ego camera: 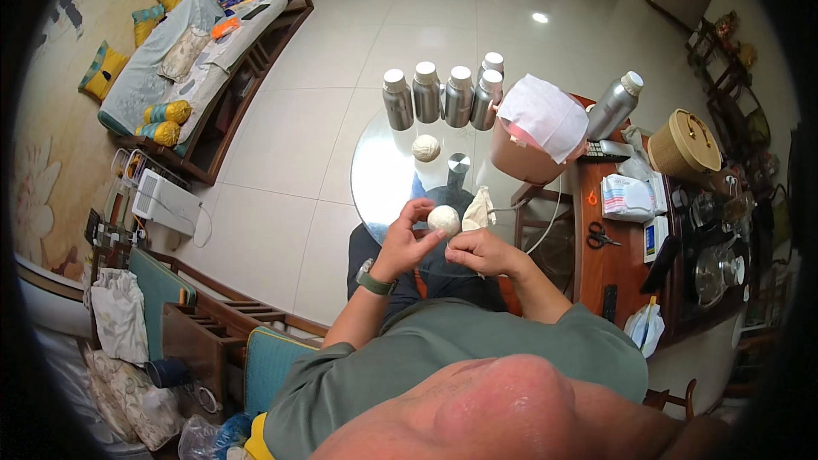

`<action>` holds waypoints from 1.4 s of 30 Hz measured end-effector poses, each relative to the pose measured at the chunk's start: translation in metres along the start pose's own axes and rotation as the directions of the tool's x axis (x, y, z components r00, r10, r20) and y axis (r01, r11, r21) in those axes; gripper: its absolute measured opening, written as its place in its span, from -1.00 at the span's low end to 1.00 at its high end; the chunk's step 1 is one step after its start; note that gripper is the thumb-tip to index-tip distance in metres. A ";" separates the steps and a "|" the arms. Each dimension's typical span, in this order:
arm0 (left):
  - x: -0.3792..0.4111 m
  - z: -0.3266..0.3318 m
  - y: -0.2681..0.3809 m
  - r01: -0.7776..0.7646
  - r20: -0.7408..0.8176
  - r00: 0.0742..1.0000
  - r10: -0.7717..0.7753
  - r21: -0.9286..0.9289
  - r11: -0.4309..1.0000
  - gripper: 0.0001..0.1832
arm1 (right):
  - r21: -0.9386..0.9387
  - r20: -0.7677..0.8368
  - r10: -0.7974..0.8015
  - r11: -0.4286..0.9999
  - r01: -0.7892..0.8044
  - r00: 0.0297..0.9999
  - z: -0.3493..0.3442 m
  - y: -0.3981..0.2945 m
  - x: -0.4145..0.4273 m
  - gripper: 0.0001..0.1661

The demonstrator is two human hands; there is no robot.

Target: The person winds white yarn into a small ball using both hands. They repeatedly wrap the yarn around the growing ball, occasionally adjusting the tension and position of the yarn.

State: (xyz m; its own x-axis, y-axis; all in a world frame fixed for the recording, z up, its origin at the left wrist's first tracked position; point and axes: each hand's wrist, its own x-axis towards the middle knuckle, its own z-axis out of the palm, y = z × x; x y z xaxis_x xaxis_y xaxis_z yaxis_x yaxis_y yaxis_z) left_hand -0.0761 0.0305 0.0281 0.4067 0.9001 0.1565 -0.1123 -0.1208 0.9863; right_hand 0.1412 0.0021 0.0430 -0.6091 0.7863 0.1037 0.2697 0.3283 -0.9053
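My left hand (409, 239) holds a ball of off-white yarn or cord (443, 222) between thumb and fingers, above a round glass table (377, 166). My right hand (476, 252) is just to the right of the ball, its fingers pinched together; a thin strand seems to be in them, though it is hard to make out. A small cream cloth bag (479, 209) stands behind my right hand. Farther back on the glass rests a second off-white ball (425, 148), in front of several metal bottles with white caps (459, 97).
A pink bucket (527, 153) under a white cloth (543, 115) stands at the table's back right. The wooden side table (588, 268) on the right bears black scissors (602, 236), a tissue pack (628, 197) and a woven box (684, 144). Another metal bottle (613, 105) leans behind.
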 end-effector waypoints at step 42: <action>-0.002 0.007 -0.020 0.147 0.149 0.984 -0.101 -0.340 0.929 -0.47 | 0.140 0.124 0.053 0.988 -0.070 0.991 -0.007 -0.005 -0.003 -0.67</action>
State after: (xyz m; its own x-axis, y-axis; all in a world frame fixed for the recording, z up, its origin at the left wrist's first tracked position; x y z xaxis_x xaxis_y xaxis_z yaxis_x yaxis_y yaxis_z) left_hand -0.0681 0.0284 0.0089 0.5464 0.8352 0.0623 -0.3532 0.1624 0.9214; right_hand 0.1474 0.0018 0.0501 -0.6816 0.7317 0.0040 0.2043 0.1956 -0.9592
